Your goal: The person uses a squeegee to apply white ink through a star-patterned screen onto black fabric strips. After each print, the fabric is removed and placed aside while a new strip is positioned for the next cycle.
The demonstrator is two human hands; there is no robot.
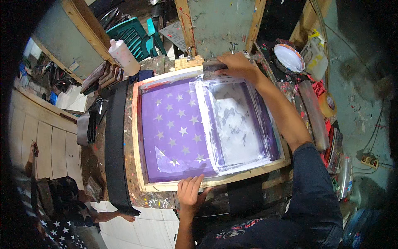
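Note:
A wooden screen printing frame (138, 149) lies on the work table, its purple mesh (186, 151) patterned with pale stars. White ink (236, 124) covers a rectangle on the mesh's right half, with thick smears along its borders. My left hand (190, 193) grips the frame's near edge, fingers over the wood and thumb to the right. At the far edge my right hand (239, 66) grips a dark grey block (212, 71); whether it is a squeegee or part of the frame, I cannot tell. Metal clamps (190, 53) stand just beyond that edge.
Left of the frame runs a long black strip (116, 145). A whitish bottle (124, 58) and several wooden-handled pieces (112, 76) stand at far left. A white bowl (289, 58) and tape roll (327, 103) sit at right. Another person (62, 199) is at lower left.

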